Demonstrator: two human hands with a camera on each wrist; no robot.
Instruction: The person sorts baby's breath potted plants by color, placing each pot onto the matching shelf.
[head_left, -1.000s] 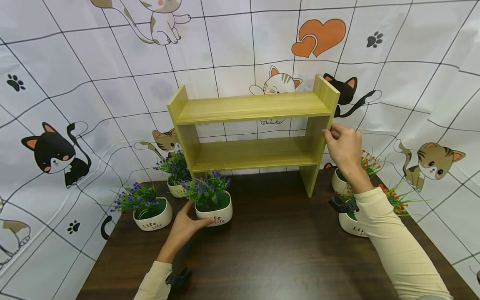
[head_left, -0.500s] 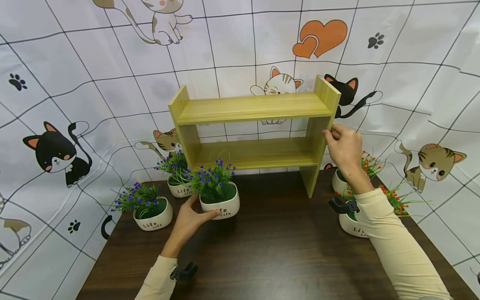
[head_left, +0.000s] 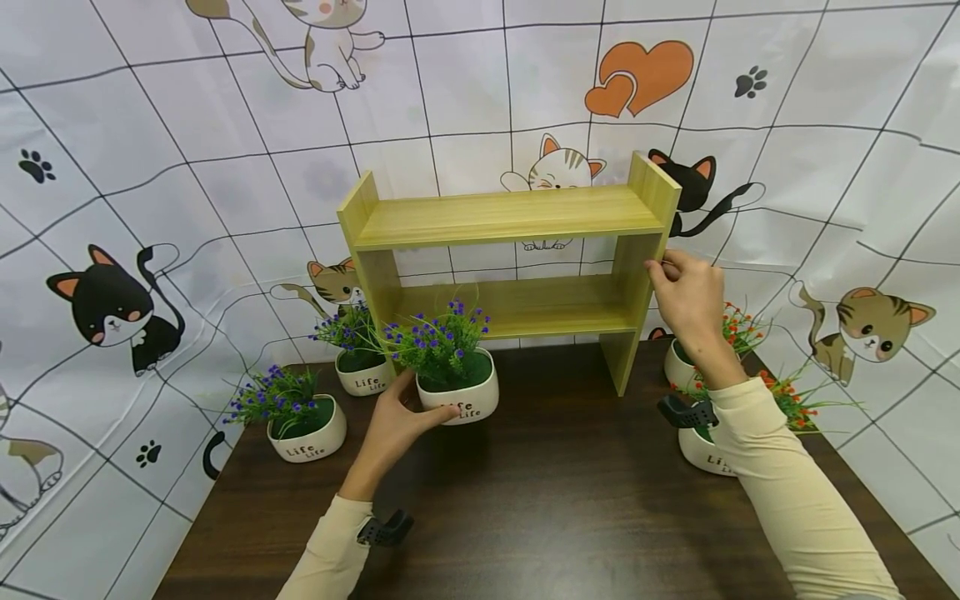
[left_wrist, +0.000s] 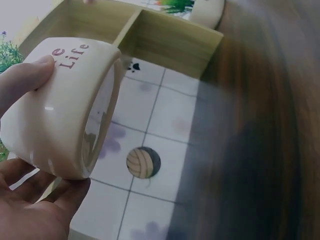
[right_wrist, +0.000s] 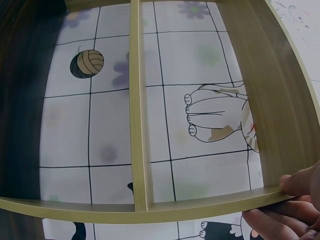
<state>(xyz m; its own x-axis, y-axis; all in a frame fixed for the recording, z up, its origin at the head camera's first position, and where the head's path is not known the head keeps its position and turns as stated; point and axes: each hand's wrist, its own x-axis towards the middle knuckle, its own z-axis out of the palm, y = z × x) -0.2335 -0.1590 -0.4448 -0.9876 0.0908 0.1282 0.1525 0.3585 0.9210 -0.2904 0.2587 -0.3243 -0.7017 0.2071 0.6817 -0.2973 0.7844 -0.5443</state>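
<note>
Currently both hands grip: left hand [head_left: 396, 427] curled round a flowerpot [head_left: 478, 395], right hand [head_left: 690, 304] pinching the shelf [head_left: 510, 218].

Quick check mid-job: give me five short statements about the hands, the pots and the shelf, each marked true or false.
1. The left hand holds a white pot of purple flowers. True.
2. That pot rests on the table. False: it is held above the table; its underside shows in the left wrist view.
3. The right hand holds the right side panel of the shelf. True.
4. The other two purple-flowered pots stand on the shelf. False: the nearer one and the farther one stand on the table.
5. Two pots with orange-red flowers, a front one and a back one, stand at the table's right. True.
</note>
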